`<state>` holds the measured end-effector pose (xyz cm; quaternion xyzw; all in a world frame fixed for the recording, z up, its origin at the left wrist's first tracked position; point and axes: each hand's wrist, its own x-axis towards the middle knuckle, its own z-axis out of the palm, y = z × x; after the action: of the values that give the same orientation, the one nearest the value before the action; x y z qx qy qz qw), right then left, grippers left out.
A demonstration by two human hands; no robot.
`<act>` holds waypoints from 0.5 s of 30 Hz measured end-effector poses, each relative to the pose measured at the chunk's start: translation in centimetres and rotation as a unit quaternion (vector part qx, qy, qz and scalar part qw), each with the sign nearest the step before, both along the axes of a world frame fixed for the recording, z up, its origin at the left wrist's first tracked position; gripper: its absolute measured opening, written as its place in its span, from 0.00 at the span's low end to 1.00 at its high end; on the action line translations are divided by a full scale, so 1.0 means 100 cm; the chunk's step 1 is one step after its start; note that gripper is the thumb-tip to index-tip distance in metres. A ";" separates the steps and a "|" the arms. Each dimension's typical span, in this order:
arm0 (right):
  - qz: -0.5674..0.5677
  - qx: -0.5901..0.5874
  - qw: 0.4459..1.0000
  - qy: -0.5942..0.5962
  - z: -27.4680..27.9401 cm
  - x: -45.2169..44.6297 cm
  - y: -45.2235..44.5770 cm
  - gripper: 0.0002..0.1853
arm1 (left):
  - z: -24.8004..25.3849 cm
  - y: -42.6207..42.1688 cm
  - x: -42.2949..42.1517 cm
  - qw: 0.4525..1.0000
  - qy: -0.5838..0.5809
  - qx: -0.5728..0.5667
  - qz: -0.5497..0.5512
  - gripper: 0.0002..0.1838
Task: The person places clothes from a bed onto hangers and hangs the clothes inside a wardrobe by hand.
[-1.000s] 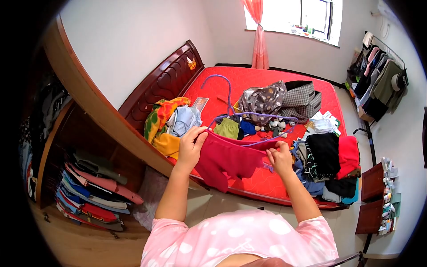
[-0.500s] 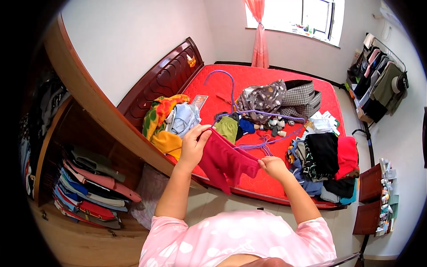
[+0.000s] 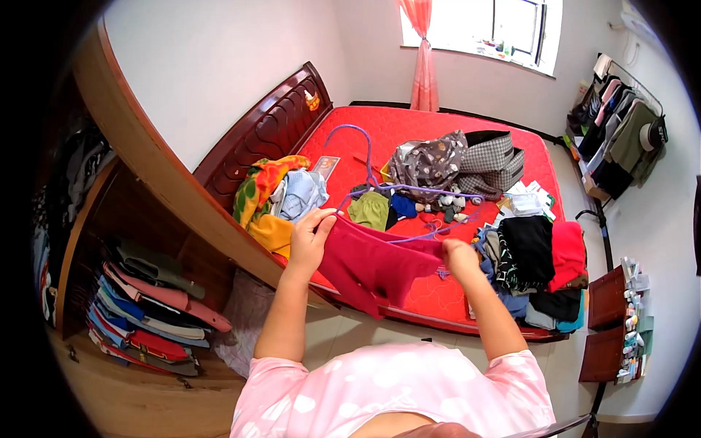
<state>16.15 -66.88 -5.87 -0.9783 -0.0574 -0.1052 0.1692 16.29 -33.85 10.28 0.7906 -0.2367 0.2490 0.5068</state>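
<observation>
A dark pink garment (image 3: 376, 266) hangs stretched between my two hands over the near edge of the bed. My left hand (image 3: 312, 237) pinches its upper left corner, beside one end of a purple hanger (image 3: 409, 191). The hanger's hook points up and to the left, and its lower bar runs behind the garment's top edge. My right hand (image 3: 461, 260) is closed on the garment's upper right corner. Whether the fingers also touch the hanger there cannot be made out.
The red bed (image 3: 438, 299) holds folded clothes (image 3: 529, 252), a yellow blanket (image 3: 272, 232), a patterned bag (image 3: 429, 164) and small items. An open wardrobe (image 3: 139, 292) with stacked clothes stands left. A clothes rack (image 3: 631, 142) and brown drawers (image 3: 604, 354) are at the right.
Since half a second ago, my right hand has moved right and up, widening the garment's top edge. The hanger has shifted slightly left, with its hook lower.
</observation>
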 end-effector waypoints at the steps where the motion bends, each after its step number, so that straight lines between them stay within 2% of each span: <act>1: 0.009 0.060 0.997 -0.048 0.010 -0.001 -0.011 0.08 | -0.003 0.003 0.002 1.000 -0.006 0.007 0.002 0.10; 2: 0.016 0.120 0.988 -0.096 0.019 -0.001 -0.020 0.10 | -0.004 0.005 0.001 1.000 -0.006 0.023 0.002 0.10; 4: -0.016 0.184 0.982 -0.048 0.071 -0.009 -0.029 0.13 | 0.001 0.004 -0.004 0.999 -0.007 0.053 0.003 0.10; 6: 0.007 0.253 0.966 -0.059 0.074 0.001 -0.051 0.16 | -0.001 0.004 -0.005 0.997 -0.024 0.077 0.003 0.09; 8: -0.010 0.306 0.952 0.000 0.092 0.004 -0.058 0.18 | 0.000 0.002 -0.006 0.995 -0.031 0.096 -0.002 0.09; 10: 0.005 0.435 0.898 0.070 0.123 -0.004 -0.048 0.17 | 0.002 -0.003 -0.009 0.993 -0.026 0.111 -0.012 0.09; 15: 0.114 0.437 0.890 0.062 0.157 -0.017 -0.018 0.18 | 0.008 -0.006 -0.009 0.993 -0.031 0.110 0.004 0.09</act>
<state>14.43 -68.67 9.82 -0.7965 -0.1061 -0.0390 0.5940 15.34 -34.50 11.04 0.8343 -0.2749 0.2481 0.4085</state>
